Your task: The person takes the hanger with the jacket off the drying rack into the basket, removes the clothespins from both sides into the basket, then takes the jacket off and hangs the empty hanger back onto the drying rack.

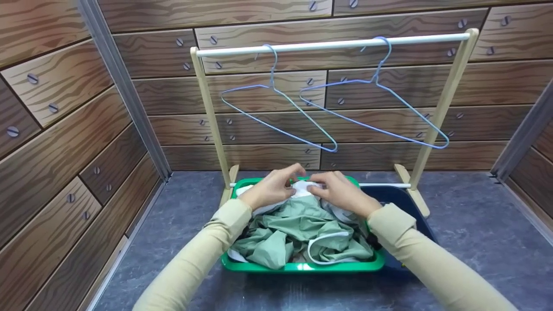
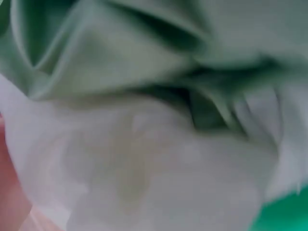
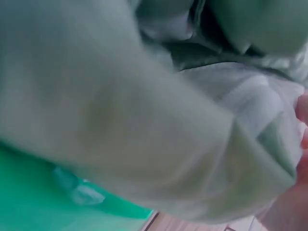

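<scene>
A crumpled sage-green garment [image 1: 298, 220] with white piping lies heaped in a green plastic basket [image 1: 302, 267]. At the far side of the heap, my left hand [image 1: 273, 186] grips the garment's white part [image 1: 306, 188] from the left. Facing it, my right hand [image 1: 343, 193] grips the same part from the right, fingers bent toward the left hand. Close up in the left wrist view, white cloth [image 2: 144, 163] hangs below green folds, a bit of hand showing at the left edge. In the right wrist view, fingertips [image 3: 302, 108] meet the cloth at the right edge.
Behind the basket stands a wooden garment rack with a white rail [image 1: 328, 45]. Two blue wire hangers hang from it, a left hanger [image 1: 281, 129] and a right hanger [image 1: 380, 129]. A dark blue bin [image 1: 399, 196] sits partly behind the right forearm. Wood-patterned walls enclose the grey floor.
</scene>
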`<state>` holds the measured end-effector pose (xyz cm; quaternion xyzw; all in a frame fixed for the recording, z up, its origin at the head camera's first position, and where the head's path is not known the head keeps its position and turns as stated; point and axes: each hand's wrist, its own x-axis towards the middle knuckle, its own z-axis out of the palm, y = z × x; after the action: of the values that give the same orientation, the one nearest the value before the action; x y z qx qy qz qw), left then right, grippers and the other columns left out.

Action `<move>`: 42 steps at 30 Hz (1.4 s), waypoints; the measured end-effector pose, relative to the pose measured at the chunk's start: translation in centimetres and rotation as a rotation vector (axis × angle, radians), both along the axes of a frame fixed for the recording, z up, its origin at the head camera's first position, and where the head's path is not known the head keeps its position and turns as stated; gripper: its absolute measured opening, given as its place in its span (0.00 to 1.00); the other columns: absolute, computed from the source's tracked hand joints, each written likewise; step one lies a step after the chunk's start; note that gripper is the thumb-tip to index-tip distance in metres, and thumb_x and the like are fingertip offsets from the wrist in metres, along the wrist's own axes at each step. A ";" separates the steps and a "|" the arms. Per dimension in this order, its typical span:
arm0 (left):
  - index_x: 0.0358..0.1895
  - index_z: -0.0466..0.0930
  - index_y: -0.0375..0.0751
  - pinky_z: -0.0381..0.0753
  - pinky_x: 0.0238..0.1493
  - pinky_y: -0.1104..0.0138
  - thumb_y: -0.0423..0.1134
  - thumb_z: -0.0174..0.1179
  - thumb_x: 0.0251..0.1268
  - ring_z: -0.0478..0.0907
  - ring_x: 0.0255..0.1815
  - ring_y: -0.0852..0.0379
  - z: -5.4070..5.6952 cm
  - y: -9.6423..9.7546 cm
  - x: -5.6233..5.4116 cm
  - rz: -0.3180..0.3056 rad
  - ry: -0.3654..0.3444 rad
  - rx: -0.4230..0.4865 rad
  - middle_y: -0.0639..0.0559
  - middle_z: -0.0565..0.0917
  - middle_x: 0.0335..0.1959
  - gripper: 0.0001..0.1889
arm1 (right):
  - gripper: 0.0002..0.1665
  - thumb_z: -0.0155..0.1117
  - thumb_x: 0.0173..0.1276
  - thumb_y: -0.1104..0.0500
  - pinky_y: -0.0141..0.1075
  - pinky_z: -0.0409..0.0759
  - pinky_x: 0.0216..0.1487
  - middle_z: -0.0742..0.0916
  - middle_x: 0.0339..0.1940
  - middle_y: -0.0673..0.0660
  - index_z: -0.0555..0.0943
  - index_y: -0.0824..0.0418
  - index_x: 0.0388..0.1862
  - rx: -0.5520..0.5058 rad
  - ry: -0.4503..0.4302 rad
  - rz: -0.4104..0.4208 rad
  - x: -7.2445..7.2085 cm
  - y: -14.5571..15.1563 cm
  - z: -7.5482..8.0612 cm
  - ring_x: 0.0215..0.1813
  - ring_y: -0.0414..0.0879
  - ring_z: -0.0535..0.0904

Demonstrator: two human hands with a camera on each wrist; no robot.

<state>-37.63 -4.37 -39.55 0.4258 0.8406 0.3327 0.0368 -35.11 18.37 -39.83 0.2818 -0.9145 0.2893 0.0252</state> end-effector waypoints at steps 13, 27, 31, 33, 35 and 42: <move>0.55 0.83 0.45 0.78 0.44 0.69 0.24 0.51 0.71 0.80 0.43 0.60 0.2 -2.6 1.7 -0.130 0.477 -0.297 0.55 0.81 0.51 0.18 | 0.20 0.58 0.74 0.64 0.39 0.78 0.52 0.80 0.59 0.45 0.78 0.48 0.61 0.178 0.271 0.265 1.5 0.9 0.0 0.57 0.42 0.78; 0.39 0.83 0.45 0.75 0.41 0.68 0.34 0.52 0.75 0.77 0.36 0.59 -1.7 -2.7 0.5 -0.118 0.345 -0.376 0.55 0.83 0.37 0.09 | 0.20 0.50 0.79 0.59 0.44 0.76 0.57 0.81 0.57 0.43 0.75 0.45 0.65 0.230 -0.010 0.242 0.9 2.7 -2.5 0.56 0.40 0.77; 0.29 0.73 0.44 0.65 0.32 0.67 0.32 0.52 0.74 0.65 0.26 0.58 -2.3 -2.6 0.3 -0.142 0.312 -0.338 0.54 0.72 0.25 0.11 | 0.19 0.50 0.79 0.60 0.44 0.73 0.61 0.80 0.60 0.42 0.76 0.44 0.63 0.206 -0.021 0.265 0.9 2.8 -3.1 0.61 0.40 0.75; 0.35 0.80 0.44 0.70 0.36 0.68 0.33 0.51 0.75 0.71 0.30 0.60 -2.1 -2.8 0.5 -0.111 0.261 -0.319 0.54 0.78 0.30 0.10 | 0.20 0.50 0.79 0.58 0.46 0.71 0.64 0.78 0.63 0.43 0.75 0.45 0.66 0.189 -0.013 0.236 1.1 3.1 -2.9 0.64 0.42 0.72; 0.47 0.84 0.45 0.75 0.45 0.67 0.34 0.50 0.76 0.77 0.40 0.60 -1.7 -3.0 0.6 -0.068 0.215 -0.301 0.54 0.83 0.41 0.12 | 0.22 0.51 0.79 0.56 0.47 0.68 0.66 0.76 0.67 0.45 0.73 0.45 0.69 0.177 0.015 0.195 1.4 3.5 -2.4 0.67 0.44 0.70; 0.69 0.73 0.53 0.64 0.68 0.55 0.57 0.47 0.76 0.66 0.69 0.56 -0.8 -5.7 2.7 0.016 0.222 -0.311 0.56 0.71 0.70 0.25 | 0.29 0.51 0.78 0.45 0.54 0.58 0.71 0.69 0.74 0.47 0.66 0.46 0.75 0.134 0.086 0.093 3.7 5.2 -0.9 0.75 0.51 0.60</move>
<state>-34.93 -10.05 -40.39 0.4424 0.8842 0.1500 0.0064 -31.39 23.60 -40.74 0.3373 -0.9158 0.2159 0.0319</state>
